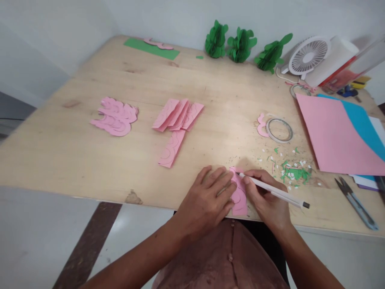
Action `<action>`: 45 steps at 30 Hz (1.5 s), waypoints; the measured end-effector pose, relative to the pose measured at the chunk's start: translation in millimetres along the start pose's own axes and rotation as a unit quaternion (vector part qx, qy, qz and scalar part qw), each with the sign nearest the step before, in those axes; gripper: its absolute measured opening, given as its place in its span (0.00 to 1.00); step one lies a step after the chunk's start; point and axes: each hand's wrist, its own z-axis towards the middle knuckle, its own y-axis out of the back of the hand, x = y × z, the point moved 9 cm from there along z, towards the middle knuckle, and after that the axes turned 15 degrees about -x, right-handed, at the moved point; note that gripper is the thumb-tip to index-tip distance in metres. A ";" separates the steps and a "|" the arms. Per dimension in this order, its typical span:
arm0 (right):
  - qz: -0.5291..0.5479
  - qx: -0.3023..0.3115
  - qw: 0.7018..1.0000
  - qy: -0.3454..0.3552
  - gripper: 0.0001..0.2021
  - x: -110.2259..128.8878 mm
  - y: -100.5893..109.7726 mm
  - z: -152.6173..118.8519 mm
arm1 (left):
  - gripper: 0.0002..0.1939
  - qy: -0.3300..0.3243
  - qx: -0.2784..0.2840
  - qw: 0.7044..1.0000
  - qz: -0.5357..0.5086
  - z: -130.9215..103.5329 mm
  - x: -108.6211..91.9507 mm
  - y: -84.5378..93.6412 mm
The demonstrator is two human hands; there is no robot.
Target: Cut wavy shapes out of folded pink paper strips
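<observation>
A small pink paper strip with curved lines lies at the table's near edge. My left hand rests flat on its left side, fingers spread. In my right hand is a white pen, its tip touching the upper part of the strip. Folded pink strips with drawn curves lie further up and left, with one more strip just below them. Beyond these, at the left, sits a pile of cut wavy pink pieces.
Right of my hands are green and white scraps, a tape roll, blue-handled snips and pink sheets. Along the back stand green paper shapes and a white fan; a green strip lies at back left.
</observation>
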 end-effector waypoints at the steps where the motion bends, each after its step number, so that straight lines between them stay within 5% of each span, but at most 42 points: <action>1: 0.000 0.000 1.000 0.001 0.05 0.2 0.2 -0.5 | 0.15 0.000 0.001 1.000 -0.001 0.0 -0.1 -0.1; 45: 0.007 -0.012 1.000 -0.024 0.05 -8.9 12.7 -12.8 | 0.16 -0.002 0.007 1.000 -0.003 -1.4 -1.5 -1.4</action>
